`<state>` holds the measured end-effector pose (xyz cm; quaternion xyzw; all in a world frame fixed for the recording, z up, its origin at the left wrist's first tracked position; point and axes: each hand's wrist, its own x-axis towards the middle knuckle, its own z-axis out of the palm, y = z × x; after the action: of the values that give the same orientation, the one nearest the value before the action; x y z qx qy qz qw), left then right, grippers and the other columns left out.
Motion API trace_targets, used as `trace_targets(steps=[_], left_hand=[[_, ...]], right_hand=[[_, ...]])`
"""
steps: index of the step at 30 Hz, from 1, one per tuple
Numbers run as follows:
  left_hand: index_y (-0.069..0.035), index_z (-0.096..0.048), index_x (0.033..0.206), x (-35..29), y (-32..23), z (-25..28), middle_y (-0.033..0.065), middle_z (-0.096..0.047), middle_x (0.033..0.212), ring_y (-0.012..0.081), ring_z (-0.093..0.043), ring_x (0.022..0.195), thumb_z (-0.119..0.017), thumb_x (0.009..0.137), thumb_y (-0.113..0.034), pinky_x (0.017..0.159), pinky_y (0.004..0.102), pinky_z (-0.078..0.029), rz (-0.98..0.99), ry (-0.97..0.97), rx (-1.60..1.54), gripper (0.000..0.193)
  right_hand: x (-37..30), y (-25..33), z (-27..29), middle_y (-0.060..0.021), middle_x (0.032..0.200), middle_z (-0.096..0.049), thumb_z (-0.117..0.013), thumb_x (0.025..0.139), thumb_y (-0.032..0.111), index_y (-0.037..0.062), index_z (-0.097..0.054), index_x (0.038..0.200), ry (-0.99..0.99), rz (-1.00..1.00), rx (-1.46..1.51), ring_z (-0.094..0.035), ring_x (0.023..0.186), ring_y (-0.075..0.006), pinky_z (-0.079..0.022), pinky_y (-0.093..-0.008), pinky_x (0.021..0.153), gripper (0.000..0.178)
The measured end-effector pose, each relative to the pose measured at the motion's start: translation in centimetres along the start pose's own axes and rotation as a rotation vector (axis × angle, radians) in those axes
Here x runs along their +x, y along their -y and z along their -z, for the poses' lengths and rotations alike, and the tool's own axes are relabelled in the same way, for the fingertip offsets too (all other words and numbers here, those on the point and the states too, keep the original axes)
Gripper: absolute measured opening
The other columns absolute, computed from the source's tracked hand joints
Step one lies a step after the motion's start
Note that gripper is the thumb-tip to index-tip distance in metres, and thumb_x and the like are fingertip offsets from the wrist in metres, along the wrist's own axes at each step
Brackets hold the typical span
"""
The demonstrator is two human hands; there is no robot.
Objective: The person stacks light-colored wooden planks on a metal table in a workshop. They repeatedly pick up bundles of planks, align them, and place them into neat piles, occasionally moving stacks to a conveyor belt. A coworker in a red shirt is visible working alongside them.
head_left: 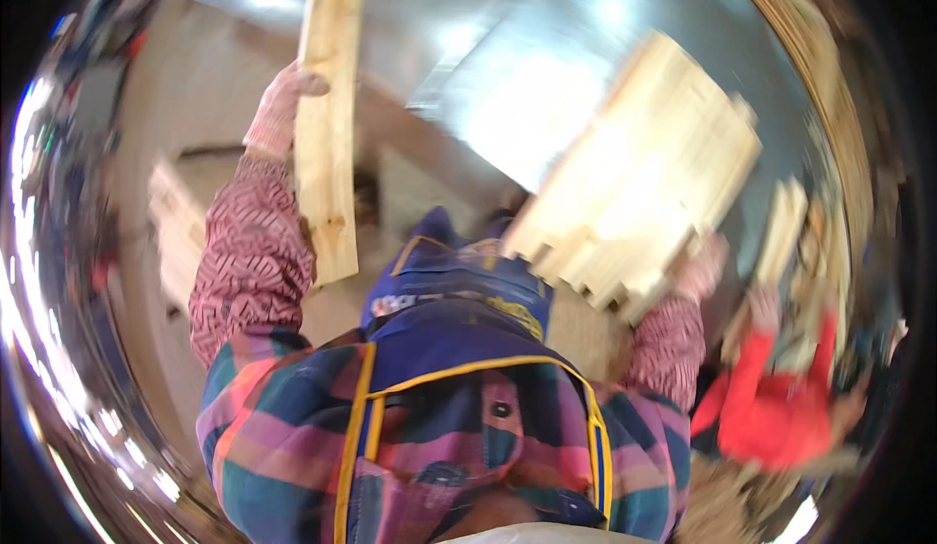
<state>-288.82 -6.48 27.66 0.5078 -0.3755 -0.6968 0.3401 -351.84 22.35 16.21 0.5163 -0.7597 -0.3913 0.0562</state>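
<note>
My left hand (280, 107), in a pale pink glove, is closed round the edge of a long light wooden board (330, 163), its thumb across the face. The board stands off to the left of the metal table, one end toward me. On the table, side by side, lies a row of wooden boards (634, 168) with uneven ends. My right hand (701, 266), gloved too, is at the near right corner of that row, against the outer board. Motion blurs its fingers, so their grip is unclear.
The shiny metal table (508, 85) reaches away ahead of me. Another wooden piece (174, 227) is beyond my left forearm. At the right, a person in red (781, 407) handles narrow boards (783, 227). Stacked wood (820, 66) lines the far right side.
</note>
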Motion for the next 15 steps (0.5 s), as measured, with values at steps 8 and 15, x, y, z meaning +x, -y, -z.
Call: trace_targets(steps=[8,15], left_hand=[[-0.009,-0.074,0.112,-17.9,-0.8,21.4,0.0099,-0.075,0.109,0.0245,-0.07,0.103,-0.065,0.092,-0.025,0.092,0.0378,-0.055,0.048,-0.946,1.365,0.027],[-0.016,-0.079,0.095,-35.0,12.9,37.3,0.0038,-0.076,0.1,0.0213,-0.07,0.102,-0.063,0.09,-0.026,0.085,0.0355,-0.056,0.785,-0.747,2.235,0.02]], right_hand=[[10.8,4.8,-2.9,-0.0175,0.151,-0.047,-0.045,0.1,0.025,0.0015,-0.043,0.149,-0.381,-0.166,0.985,-0.05,0.134,-0.0276,-0.045,-0.0303,0.105,0.055],[5.1,11.3,17.7,-0.0094,0.15,-0.053,-0.059,0.101,0.023,0.0088,-0.049,0.149,-0.356,-0.16,1.698,-0.059,0.125,-0.0231,-0.047,-0.0234,0.092,0.051]])
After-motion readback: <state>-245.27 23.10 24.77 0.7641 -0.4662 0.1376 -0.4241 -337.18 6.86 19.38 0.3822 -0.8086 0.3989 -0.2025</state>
